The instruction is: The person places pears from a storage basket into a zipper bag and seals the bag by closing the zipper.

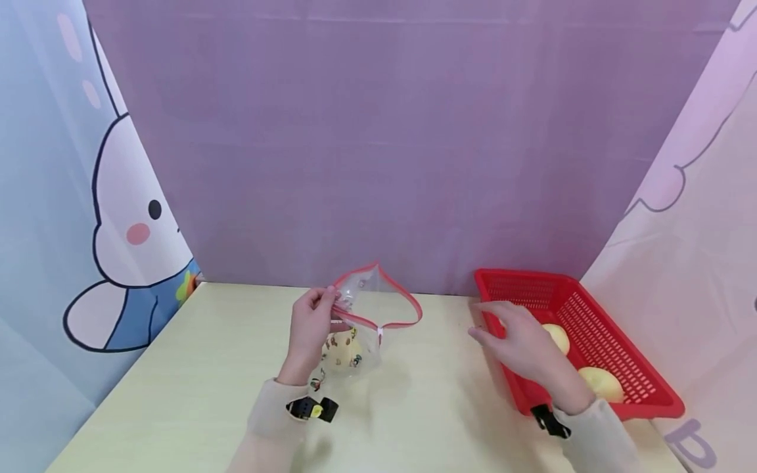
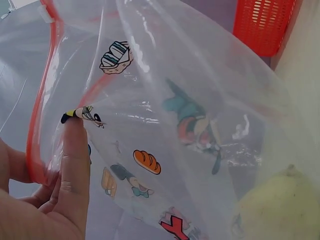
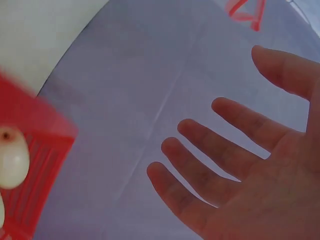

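My left hand (image 1: 310,332) pinches the red-zipped rim of a clear zip bag (image 1: 369,351) between thumb and fingers. Its mouth gapes wide, and cartoon and bread prints cover the plastic. A pale yellow round fruit (image 2: 280,205) sits low in the bag, seen through its wall. My right hand (image 1: 526,338) hovers at the left side of a red plastic basket (image 1: 621,335), palm bare and fingers spread in the right wrist view. Pale yellow fruits lie in the basket, one (image 1: 602,383) near its front and another (image 1: 557,337) farther back, partly behind my right hand.
The pale table (image 1: 195,387) runs back to a purple cloth backdrop (image 1: 378,144). Cartoon-printed curtains hang on the left (image 1: 35,230) and the right (image 1: 704,282), the right one close beside the basket. Each of my wrists wears a black strap.
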Demonstrator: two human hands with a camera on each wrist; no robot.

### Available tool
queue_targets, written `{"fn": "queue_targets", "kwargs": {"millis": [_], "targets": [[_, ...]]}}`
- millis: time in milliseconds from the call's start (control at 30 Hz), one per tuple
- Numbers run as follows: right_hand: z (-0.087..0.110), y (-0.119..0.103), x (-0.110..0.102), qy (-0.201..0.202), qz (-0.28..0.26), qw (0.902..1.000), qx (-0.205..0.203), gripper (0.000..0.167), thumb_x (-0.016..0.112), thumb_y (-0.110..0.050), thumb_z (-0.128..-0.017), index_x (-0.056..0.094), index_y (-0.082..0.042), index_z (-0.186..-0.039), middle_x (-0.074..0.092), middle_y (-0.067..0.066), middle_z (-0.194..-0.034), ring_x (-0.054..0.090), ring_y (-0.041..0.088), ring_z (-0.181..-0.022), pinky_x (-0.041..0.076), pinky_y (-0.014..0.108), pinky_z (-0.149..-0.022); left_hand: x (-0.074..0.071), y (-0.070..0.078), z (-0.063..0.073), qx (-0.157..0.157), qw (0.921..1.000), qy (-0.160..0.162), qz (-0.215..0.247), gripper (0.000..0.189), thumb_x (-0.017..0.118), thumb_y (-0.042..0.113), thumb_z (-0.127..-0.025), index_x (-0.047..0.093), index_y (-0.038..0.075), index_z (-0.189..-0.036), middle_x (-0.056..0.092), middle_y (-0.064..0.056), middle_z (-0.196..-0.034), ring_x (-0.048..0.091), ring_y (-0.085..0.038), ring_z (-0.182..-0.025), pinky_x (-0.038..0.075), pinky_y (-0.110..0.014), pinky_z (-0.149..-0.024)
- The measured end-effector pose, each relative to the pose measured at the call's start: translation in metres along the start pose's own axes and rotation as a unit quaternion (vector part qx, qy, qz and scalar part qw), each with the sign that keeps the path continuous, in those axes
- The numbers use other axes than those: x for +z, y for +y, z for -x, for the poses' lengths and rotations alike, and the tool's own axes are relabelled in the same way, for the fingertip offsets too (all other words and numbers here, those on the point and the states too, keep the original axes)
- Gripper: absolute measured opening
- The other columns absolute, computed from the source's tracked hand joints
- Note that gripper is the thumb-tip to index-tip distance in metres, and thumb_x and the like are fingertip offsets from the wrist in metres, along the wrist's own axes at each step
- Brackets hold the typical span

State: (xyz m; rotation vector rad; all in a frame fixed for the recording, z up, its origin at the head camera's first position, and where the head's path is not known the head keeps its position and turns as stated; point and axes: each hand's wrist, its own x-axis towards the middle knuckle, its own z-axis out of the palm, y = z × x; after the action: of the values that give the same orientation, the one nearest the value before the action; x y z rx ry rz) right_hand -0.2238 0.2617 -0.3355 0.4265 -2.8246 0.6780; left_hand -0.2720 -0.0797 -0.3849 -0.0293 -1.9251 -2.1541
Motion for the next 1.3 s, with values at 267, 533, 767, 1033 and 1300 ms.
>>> {"fn": "queue_targets", "kwargs": {"millis": [267,533,767,1033,1300], "targets": [[0.004,0.037,-0.016,-0.003,0.058,0.9981,0.021,0.068,0.077,-0.045,-0.089,0.056,-0.004,-0.139,0.058,0.021,-0.135,0.051,0.044,-0.122,0.053,0.066,-0.092,0.002,0.000,0.001,0.006,1.0000,0.004,-0.006,0.031,0.052,0.023,-0.109,0.064,-0.005,-0.111,0.063,-0.016,-0.090,0.069,-0.018,-0.067,0.065,-0.037,-0.063],[0.003,0.087,-0.022,-0.044,0.070,0.9936,0.077,0.080,0.078,-0.052,-0.085,0.053,0.000,-0.140,0.056,0.026,-0.128,0.052,0.044,-0.112,0.059,0.058,-0.075,0.001,0.000,0.000,0.000,0.9999,0.001,-0.012,0.030,0.052,0.024,-0.109,0.065,-0.003,-0.111,0.062,-0.015,-0.092,0.068,-0.019,-0.071,0.065,-0.037,-0.064],[0.010,0.120,-0.027,-0.067,0.037,0.9920,0.100,0.066,0.078,-0.058,-0.082,0.064,-0.008,-0.123,0.065,0.008,-0.105,0.058,0.026,-0.092,0.058,0.039,-0.068,0.001,-0.001,0.001,-0.004,0.9999,-0.009,-0.007,0.030,0.052,0.025,-0.109,0.064,-0.002,-0.112,0.062,-0.014,-0.091,0.068,-0.019,-0.072,0.065,-0.037,-0.064],[0.021,0.151,-0.031,-0.099,0.052,0.9821,0.151,0.093,0.080,-0.062,-0.077,0.053,0.004,-0.137,0.062,0.023,-0.119,0.059,0.036,-0.099,0.062,0.050,-0.070,0.002,-0.002,0.004,-0.003,0.9999,-0.012,0.007,0.029,0.053,0.024,-0.108,0.065,-0.003,-0.110,0.062,-0.013,-0.087,0.067,-0.021,-0.071,0.065,-0.039,-0.064],[0.025,0.185,-0.026,-0.114,0.070,0.9793,0.151,0.090,0.083,-0.049,-0.078,0.052,0.014,-0.134,0.061,0.030,-0.119,0.058,0.041,-0.100,0.060,0.059,-0.075,0.002,0.000,0.003,0.005,0.9999,-0.009,-0.007,0.030,0.052,0.024,-0.108,0.065,-0.003,-0.111,0.062,-0.015,-0.093,0.068,-0.020,-0.072,0.065,-0.037,-0.063]]}}
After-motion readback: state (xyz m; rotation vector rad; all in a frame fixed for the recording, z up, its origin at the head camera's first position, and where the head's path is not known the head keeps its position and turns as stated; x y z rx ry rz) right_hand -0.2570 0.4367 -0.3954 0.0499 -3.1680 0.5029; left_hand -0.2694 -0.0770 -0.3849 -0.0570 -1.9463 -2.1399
